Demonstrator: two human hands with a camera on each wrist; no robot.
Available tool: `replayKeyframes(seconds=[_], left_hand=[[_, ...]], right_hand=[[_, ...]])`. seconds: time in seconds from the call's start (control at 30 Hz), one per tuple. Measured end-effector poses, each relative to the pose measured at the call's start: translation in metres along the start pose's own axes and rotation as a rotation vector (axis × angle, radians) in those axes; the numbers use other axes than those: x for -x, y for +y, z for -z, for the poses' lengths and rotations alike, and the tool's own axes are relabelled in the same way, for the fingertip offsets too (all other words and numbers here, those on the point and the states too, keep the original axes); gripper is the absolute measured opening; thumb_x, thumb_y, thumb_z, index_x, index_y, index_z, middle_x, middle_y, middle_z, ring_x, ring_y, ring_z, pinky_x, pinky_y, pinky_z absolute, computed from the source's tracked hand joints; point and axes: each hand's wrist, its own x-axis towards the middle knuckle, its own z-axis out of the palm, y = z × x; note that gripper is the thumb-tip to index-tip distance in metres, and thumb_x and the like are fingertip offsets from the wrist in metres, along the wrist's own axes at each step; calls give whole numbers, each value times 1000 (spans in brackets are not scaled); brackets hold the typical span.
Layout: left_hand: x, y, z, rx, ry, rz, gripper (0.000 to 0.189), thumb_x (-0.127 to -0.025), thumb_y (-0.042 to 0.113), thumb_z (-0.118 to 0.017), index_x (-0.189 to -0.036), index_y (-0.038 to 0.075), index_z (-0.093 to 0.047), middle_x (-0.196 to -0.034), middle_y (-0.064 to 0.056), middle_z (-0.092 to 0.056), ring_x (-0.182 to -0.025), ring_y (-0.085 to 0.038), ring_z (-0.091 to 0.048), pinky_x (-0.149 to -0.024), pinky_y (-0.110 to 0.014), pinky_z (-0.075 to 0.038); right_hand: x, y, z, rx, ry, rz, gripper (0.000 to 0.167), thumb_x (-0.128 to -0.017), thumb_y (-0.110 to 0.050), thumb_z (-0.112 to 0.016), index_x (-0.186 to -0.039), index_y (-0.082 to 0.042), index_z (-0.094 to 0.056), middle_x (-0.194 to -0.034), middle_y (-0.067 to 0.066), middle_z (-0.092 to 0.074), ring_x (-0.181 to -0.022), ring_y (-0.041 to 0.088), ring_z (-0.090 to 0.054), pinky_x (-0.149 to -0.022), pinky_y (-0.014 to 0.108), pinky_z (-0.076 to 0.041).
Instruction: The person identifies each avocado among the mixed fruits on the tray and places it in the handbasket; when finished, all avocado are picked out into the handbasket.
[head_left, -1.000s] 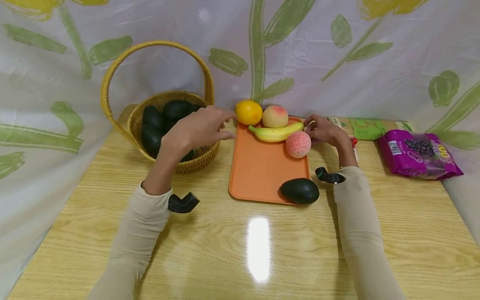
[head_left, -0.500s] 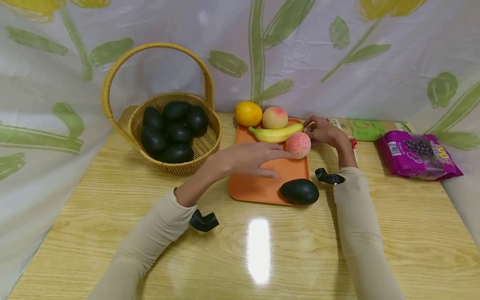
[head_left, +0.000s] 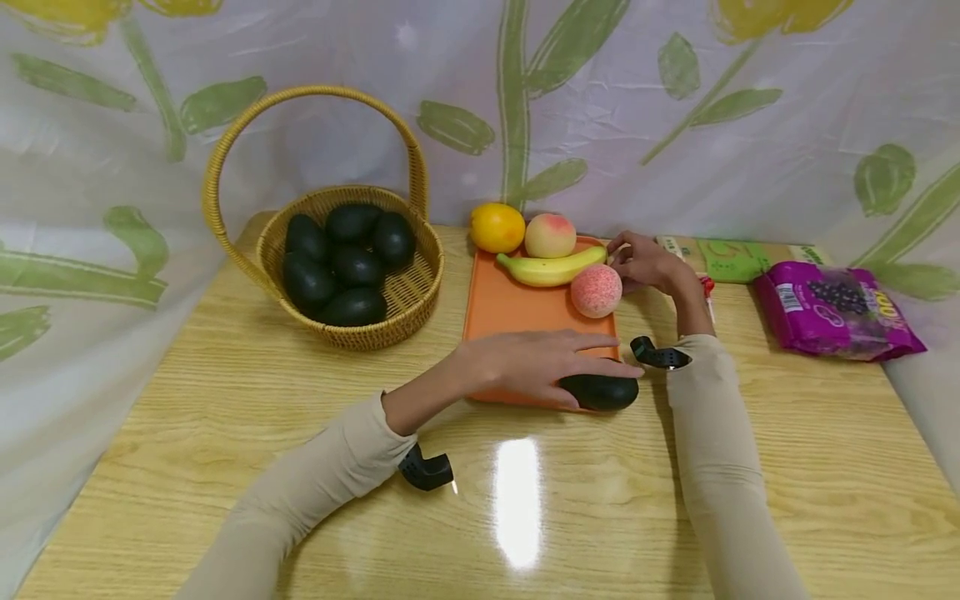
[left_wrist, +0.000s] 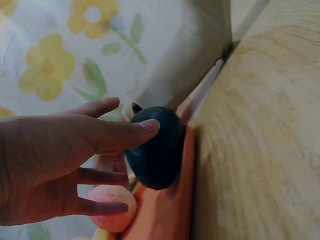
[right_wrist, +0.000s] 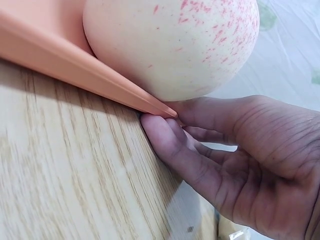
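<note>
My left hand is over the dark green avocado at the near right corner of the orange tray. Its fingers are spread and fairly straight; in the left wrist view the thumb overlaps the avocado. With my right hand I pinch the far right part of the tray's rim between thumb and fingers. A pink speckled peach sits close by that grip. A banana, a second peach and a yellow lemon-like fruit lie along the tray's far end.
On the left stands a wicker basket with a tall handle, holding several avocados. To the right lie a purple snack bag, a green-and-brown packet and a red-topped lollipop-like item. A flowered curtain backs the wooden table.
My left hand has moved from beside the basket, rightward and nearer across the tray, to the avocado at its near corner. My right hand has stayed at the tray's rim.
</note>
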Motion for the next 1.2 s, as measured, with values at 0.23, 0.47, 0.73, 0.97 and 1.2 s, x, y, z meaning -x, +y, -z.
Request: replayKeyframes(seconds=[0.23,0.47,0.73,0.97,1.2], left_hand=[[-5,2,-12,-41,12,-34,75,-102,32,-69,-165,42,-28,-174,-8,-24,-155,-26,-39,-126,-39,-37],[-8,6,-18,13,62,43,69,-100,28,-71,-160,37,-40,-160,-4,-42,-131,-17,-58,-109,-30,-51],[2,4,0,38,120,168,66,-97,34,-77,-155,39,-46,-141,-2,-52,-111,-18,-63,-98,-34,-55],[53,-6,55,27,382,307,68,-90,44,-81,-150,28,-54,-129,-10,-58,-102,-25,-63,-91,-37,-56],[108,-24,88,57,506,439,70,-88,46,-83,-148,21,-57,-138,-10,-64,-102,-26,-67,-91,-40,-58]], right_hand=[[1,1,1,-14,-3,2,47,-103,-8,-56,-145,4,-37,-123,19,-56,-92,13,-60,-76,24,-57],[5,0,-1,-15,-8,5,48,-103,-9,-57,-145,3,-38,-125,19,-54,-93,15,-60,-75,23,-57],[3,-1,-1,6,5,20,47,-104,-9,-56,-145,4,-38,-126,21,-54,-95,16,-59,-74,22,-55],[0,-3,-2,-30,-13,13,46,-104,-7,-54,-145,5,-37,-122,17,-53,-91,12,-59,-72,23,-56],[7,-4,-4,-23,3,19,47,-102,-9,-57,-143,4,-39,-122,17,-54,-90,11,-57,-73,20,-54]])
